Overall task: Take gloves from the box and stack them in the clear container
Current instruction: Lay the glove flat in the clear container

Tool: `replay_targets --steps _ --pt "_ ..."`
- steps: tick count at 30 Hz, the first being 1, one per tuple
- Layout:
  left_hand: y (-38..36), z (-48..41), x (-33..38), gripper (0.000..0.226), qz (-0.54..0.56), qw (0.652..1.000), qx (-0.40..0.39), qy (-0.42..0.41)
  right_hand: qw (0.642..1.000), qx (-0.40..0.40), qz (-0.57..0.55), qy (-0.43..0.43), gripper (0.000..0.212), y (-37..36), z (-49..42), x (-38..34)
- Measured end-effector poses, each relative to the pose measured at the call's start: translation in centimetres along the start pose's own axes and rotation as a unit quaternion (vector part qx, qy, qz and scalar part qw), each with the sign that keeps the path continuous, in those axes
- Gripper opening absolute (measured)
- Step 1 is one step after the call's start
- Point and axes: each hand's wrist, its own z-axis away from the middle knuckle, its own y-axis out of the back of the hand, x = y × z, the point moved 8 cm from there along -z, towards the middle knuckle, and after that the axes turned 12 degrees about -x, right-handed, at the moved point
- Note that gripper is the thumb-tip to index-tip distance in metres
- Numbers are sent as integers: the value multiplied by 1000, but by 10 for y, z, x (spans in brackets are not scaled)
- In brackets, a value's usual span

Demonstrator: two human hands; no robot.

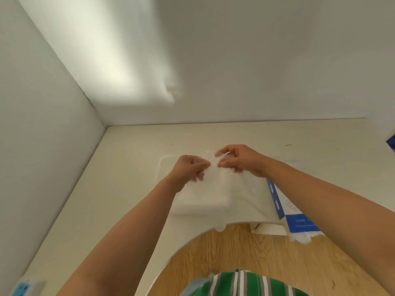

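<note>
Your left hand [190,169] and right hand [239,160], fingers curled, each pinch the thin translucent glove [210,157] between them, over the clear container [198,207] on the table [128,167]. Blue-and-white box [299,221] at the container's 4 o'clock, just beside it

Counted 2 hands: left hand [190,169], right hand [239,159]. 1 clear container [159,167] at 12 o'clock, 1 glove box [299,218] at 3, 1 power strip [25,287] at 8. Stacked gloves [205,195]: number was unreadable.
</note>
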Motion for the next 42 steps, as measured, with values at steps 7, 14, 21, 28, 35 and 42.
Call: replay_targets --steps 7,14,21,28,35,42 --pt "48 7 -39 13 -188 967 162 55 890 262 343 148 25 -32 -21 -47" --pt "55 8 -34 12 -387 899 195 60 905 6 414 -101 46 -95 -69 26" --pt "14 -1 -15 41 -556 809 137 -131 882 -77 430 -177 73 -113 -85 61" --pt "19 -33 -92 64 -426 883 -77 180 891 -78 398 -204 91 -105 -85 70" --pt "15 -30 -128 93 -365 887 -126 255 878 -72 390 -270 105 -95 -76 85" --pt "17 -22 -111 72 -434 868 -80 226 872 -85 420 -237 78 -95 -76 71"
